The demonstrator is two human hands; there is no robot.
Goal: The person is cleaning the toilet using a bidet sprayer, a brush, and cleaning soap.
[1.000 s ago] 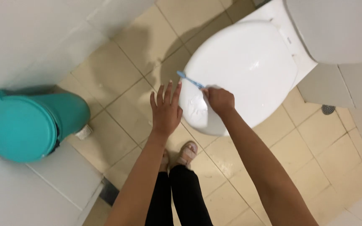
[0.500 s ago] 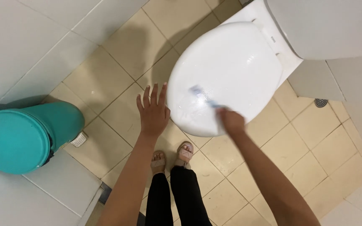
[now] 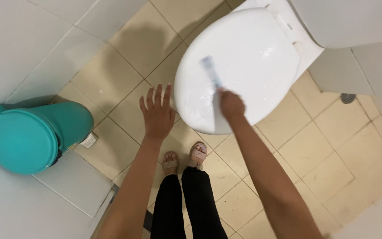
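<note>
Right hand (image 3: 231, 106), fingers closed around a blue brush (image 3: 212, 73), works on the white toilet lid (image 3: 261, 53); left hand (image 3: 157, 116) hovers beside the lid, fingers spread, holding nothing

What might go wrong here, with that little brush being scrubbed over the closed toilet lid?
The right hand grips a blue toothbrush whose head is blurred over the wet-looking toilet lid, so droplets may flick onto the bare arm. The floor tiles look shiny, possibly wet, and the feet wear open sandals, so a slip seems possible. The left hand hangs open and braces on nothing.
</note>
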